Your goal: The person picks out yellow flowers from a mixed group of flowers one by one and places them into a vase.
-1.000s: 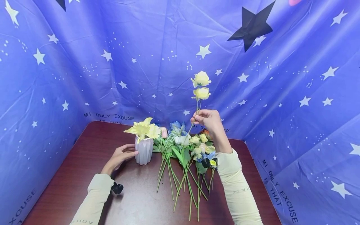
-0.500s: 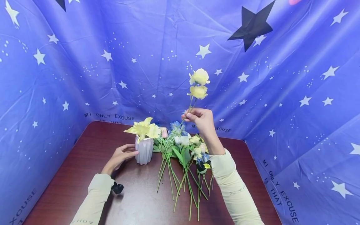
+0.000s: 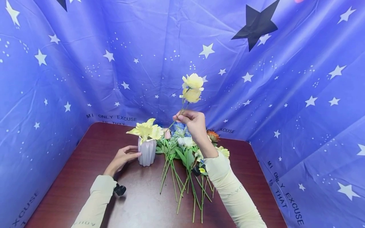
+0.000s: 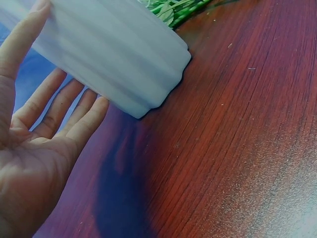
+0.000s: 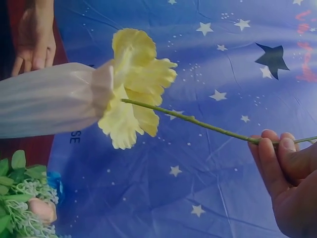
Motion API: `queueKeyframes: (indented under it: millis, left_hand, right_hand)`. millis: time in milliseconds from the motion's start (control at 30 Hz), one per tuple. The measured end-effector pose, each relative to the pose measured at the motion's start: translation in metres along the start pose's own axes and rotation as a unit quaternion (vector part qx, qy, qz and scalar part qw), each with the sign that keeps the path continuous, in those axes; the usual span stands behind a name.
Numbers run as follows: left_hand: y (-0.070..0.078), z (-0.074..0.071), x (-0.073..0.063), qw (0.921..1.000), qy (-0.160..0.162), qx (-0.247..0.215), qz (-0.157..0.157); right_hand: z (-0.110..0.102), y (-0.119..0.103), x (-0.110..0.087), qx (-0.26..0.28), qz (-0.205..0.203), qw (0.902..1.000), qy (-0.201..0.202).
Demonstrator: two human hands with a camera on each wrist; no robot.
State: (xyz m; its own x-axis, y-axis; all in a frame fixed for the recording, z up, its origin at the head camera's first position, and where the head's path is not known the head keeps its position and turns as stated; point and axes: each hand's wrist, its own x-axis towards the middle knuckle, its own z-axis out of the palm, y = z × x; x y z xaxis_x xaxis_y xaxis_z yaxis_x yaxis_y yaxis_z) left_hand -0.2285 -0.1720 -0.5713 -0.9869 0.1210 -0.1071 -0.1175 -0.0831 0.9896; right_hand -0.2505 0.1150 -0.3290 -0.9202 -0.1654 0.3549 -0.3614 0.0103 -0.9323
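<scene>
L hand (image 3: 124, 157) is touching side of fluted vase (image 3: 147, 154) w/ extended fingers; vase is standing on table (image 3: 142, 199), yellow flower (image 3: 144, 130) sitting in its mouth. R hand (image 3: 195, 124) is pinching 2-bloom yellow stem (image 3: 191, 95), lower end hanging nr yellow flower, contact unclear.

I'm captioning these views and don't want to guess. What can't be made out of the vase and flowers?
Inside of the vase, head and right wrist views: hidden by its walls and the yellow bloom at its mouth.
Vase top, left wrist view: cut off by the picture's edge.
Flowering end of the held stem, right wrist view: cut off by the right edge.
Part of the flower bunch, head view: hidden behind the right arm.
</scene>
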Motion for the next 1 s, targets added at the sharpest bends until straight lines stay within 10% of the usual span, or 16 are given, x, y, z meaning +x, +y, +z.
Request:
queueKeyframes:
  millis: [1000]
  left_hand:
    - [-0.003,-0.001,0.000,0.9996,-0.007,-0.018,0.020]
  right_hand:
    - [0.030,0.021,-0.001,-0.023,-0.026,0.9965,-0.076]
